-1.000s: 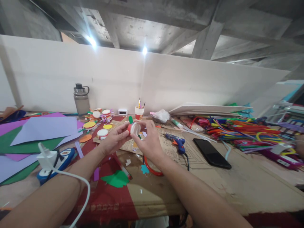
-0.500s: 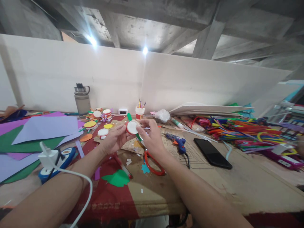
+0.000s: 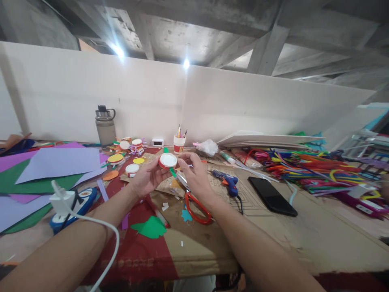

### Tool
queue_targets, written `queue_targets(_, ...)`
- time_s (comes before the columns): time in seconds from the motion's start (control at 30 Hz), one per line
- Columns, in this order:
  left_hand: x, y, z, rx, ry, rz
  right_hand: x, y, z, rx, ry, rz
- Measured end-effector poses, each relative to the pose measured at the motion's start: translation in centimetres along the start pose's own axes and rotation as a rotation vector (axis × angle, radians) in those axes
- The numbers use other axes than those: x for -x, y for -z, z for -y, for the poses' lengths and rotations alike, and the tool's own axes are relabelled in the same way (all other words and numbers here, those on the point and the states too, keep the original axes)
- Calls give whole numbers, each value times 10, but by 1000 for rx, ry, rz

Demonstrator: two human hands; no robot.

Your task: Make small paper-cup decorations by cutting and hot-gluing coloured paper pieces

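My left hand (image 3: 148,177) grips a shallow round cup piece (image 3: 168,161) with a white face and a red side. One green paper strip (image 3: 165,150) sticks out at its far edge, another (image 3: 173,172) at its near edge. Close to the piece's right rim is my right hand (image 3: 196,174), fingers bent and thumb apart from them; whether they touch the rim I cannot tell. Red-handled scissors (image 3: 197,217) lie beneath the right hand, blades pointing away. A green paper scrap (image 3: 150,228) and a blue paper flower (image 3: 186,215) lie nearer to me.
Right of my hands are a blue glue gun (image 3: 229,184), a black phone (image 3: 272,196) and a heap of pipe cleaners (image 3: 300,168). Coloured paper sheets (image 3: 57,164) and a white cable (image 3: 117,239) occupy the left. Behind stand a bottle (image 3: 105,129) and a pencil cup (image 3: 179,144).
The round piece has tilted back and shifted slightly left in my left hand, showing more red side. My right thumb has moved off its white face to beside the rim.
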State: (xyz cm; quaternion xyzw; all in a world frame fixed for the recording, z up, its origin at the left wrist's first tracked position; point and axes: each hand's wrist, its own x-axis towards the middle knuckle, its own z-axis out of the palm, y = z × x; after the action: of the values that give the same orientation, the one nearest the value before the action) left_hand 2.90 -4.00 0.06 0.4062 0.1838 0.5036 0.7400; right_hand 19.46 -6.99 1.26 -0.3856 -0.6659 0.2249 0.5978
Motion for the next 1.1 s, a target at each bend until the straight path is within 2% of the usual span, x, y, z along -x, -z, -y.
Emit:
queue_targets(0.27,3,-2,3,-90,-55,88,1,-2,0,-25,-56,3)
queue_targets(0.5,6,-5,4,-139,-56,70,-1,-4,-6,58,-114,-18)
queue_targets(0.67,5,-3,7,-319,-140,106,0,-6,-11,74,-116,-22)
queue_targets(0.8,3,-1,10,-551,-271,40,0,-6,-11,102,-65,-8)
queue_targets(0.93,1,1,10,-595,-323,-44,1,-7,-9,161,-27,-1)
queue_targets(1.1,2,-1,9,-653,-338,-18,2,-7,-7,156,-20,27)
